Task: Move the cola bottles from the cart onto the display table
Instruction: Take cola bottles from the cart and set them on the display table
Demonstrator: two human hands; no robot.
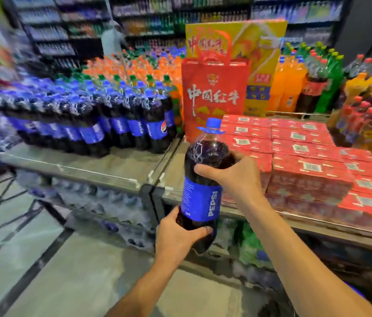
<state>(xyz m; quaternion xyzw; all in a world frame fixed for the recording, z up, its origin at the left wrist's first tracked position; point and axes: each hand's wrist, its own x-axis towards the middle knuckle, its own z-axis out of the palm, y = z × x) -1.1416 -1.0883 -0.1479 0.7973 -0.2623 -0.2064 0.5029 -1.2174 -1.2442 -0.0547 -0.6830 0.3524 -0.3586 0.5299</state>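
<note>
Gripping cola bottle (202, 179) (dark, full): left hand (176, 234) base, right hand (237, 177) shoulder.

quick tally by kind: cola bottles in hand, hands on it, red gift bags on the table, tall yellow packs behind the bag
cola bottle in hand: 1
hands gripping it: 2 (left hand, right hand)
red gift bag: 1
yellow pack: 1
total: 5
</note>
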